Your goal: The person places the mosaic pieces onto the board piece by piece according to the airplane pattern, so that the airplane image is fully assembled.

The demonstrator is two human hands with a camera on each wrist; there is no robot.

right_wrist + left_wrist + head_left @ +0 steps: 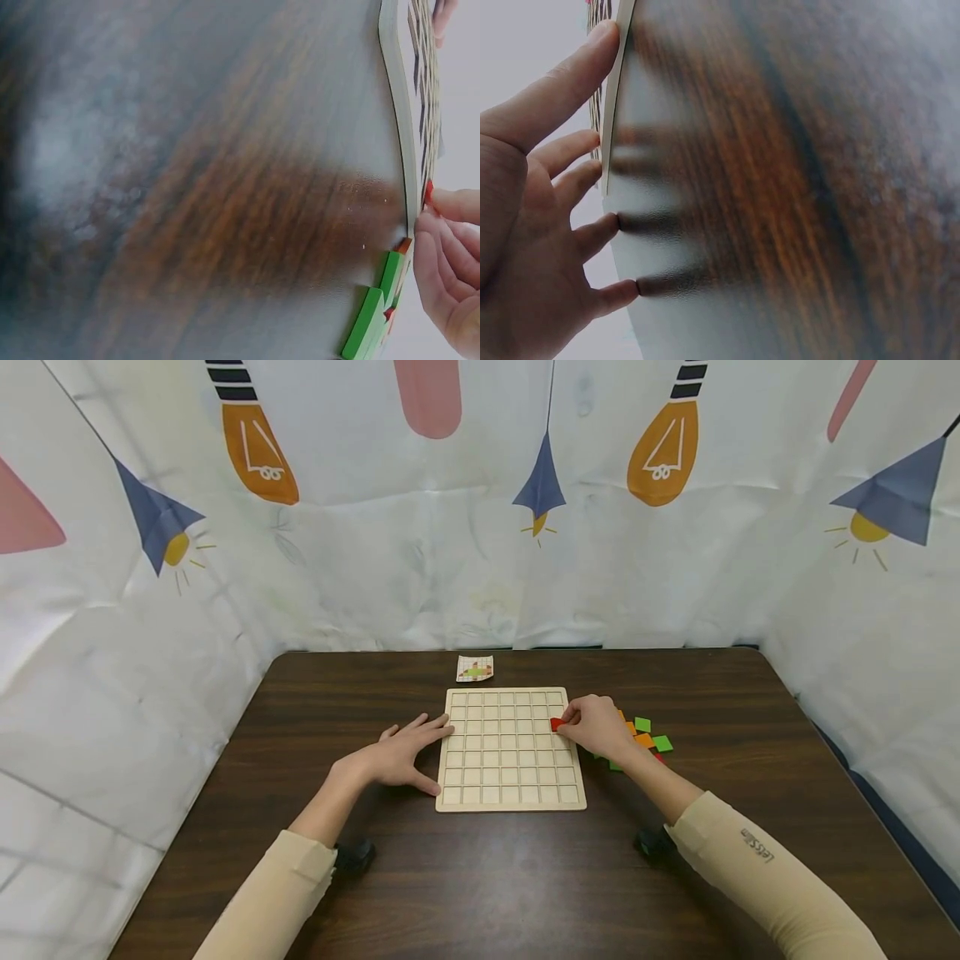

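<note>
A square wooden grid board (500, 806) lies on the dark table. My right hand (597, 727) pinches a small red tile (556, 724) over the cells near the board's right edge; the same red tile (428, 192) shows at the fingertips in the right wrist view. At the board's left edge rests my left hand (393, 755), fingers spread and nearly straight, with thumb and fingertips touching the rim. In the left wrist view the thumb of that left hand (547, 187) meets the board's edge (619, 82), while two fingers rest on the table.
Loose green, orange and red tiles (643, 740) lie right of the board, partly behind my right hand. A small card (475, 669) with a coloured pattern lies behind the board. The brown table (480, 885) backs onto a printed white curtain (360, 577).
</note>
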